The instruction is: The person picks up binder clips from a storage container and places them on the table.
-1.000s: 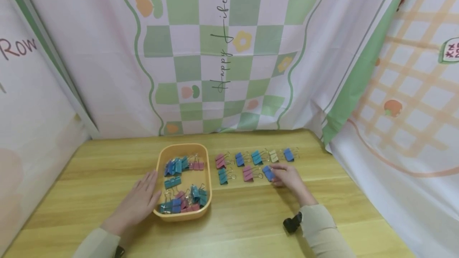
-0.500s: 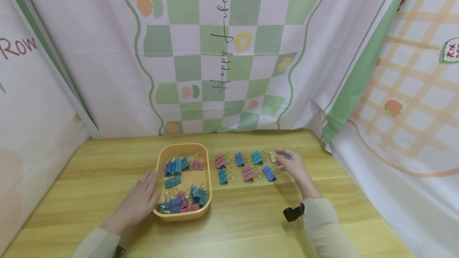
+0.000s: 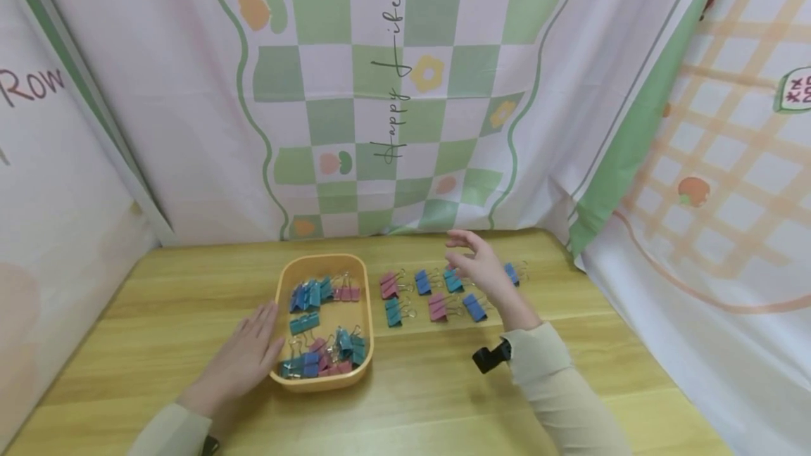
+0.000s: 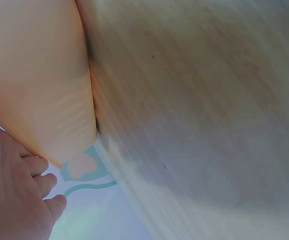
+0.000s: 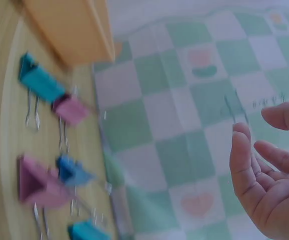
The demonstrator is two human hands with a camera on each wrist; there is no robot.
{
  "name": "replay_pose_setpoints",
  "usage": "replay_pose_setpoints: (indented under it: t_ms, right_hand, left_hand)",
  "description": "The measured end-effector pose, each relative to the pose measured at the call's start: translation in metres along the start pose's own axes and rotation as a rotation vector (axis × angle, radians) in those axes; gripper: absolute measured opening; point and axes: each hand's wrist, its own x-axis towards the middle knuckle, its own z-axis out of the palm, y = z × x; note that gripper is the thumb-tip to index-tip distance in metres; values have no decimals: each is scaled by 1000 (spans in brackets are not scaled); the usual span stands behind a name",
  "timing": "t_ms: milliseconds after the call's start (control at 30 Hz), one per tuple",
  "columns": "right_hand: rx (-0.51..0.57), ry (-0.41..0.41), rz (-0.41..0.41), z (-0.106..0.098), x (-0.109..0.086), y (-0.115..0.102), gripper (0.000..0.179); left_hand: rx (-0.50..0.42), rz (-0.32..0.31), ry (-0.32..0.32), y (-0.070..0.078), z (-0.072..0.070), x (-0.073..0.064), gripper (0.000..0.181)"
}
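Observation:
My left hand (image 3: pixel 243 350) lies with straight fingers along the left side of a yellow plastic tray (image 3: pixel 370 329). In the left wrist view the fingers reach past the tray's rim. My right hand (image 3: pixel 486 271) is raised over the back row of binder clips, fingers loosely bent and holding nothing, as the right wrist view also shows. Under it, a teal binder clip (image 3: pixel 452 280) is partly covered. A pink binder clip (image 3: pixel 438 307) and a blue binder clip (image 3: pixel 474 307) lie in the front row. Another blue binder clip (image 3: pixel 512 274) ends the back row.
Several teal, blue and pink binder clips lie in two groups inside the tray, with one teal clip (image 3: pixel 305 322) between them. To the tray's right are a pink clip (image 3: pixel 389 285), a blue clip (image 3: pixel 422 281) and a teal clip (image 3: pixel 393 312). A patterned curtain (image 3: pixel 380 104) hangs behind the table.
My right hand has let go of the front-row blue binder clip, passed over the back row's right end and moved left, higher over the back row. The left hand stays put.

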Motion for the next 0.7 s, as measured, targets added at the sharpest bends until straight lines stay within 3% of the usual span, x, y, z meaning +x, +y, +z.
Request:
replay_pose_setpoints:
  t_ms: [300,700]
  right_hand:
    - [12,-123,-93,39,6,-22,49]
    - [3,-272,-113,90,3,-24,47]
  left_hand:
    - [-7,2,1,0,-1,0,59]
    - [-4,5,5,-1,1,0,60]
